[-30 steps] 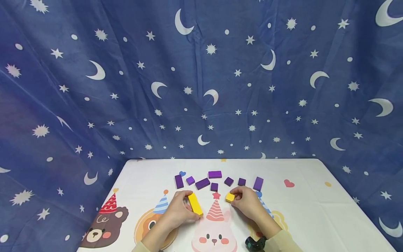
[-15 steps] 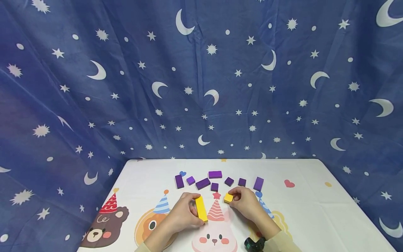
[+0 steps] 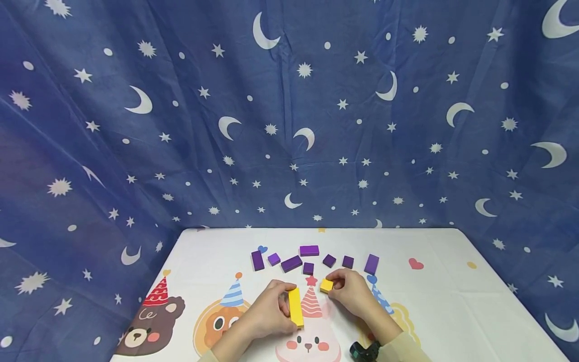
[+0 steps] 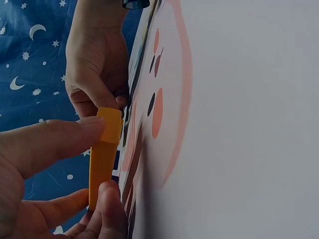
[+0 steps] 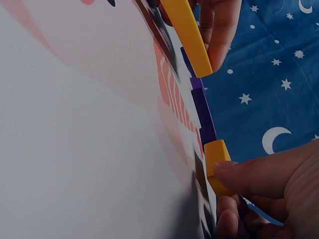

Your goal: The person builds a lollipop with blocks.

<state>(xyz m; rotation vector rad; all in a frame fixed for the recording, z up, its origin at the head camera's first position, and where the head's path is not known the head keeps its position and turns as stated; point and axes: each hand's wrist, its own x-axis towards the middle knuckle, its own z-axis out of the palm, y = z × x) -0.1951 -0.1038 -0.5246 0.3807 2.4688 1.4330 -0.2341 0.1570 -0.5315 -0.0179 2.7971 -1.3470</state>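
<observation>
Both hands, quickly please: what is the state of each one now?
Left hand: holding the long yellow block between thumb and fingers.
Right hand: holding the small yellow block between thumb and fingers.

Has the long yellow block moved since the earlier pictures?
Yes. In the head view, the long yellow block has shifted right and a little down the picture, closing in on the printed pink hat.

The top edge of the right wrist view cuts off the long yellow block point(image 5: 188, 37).
</observation>
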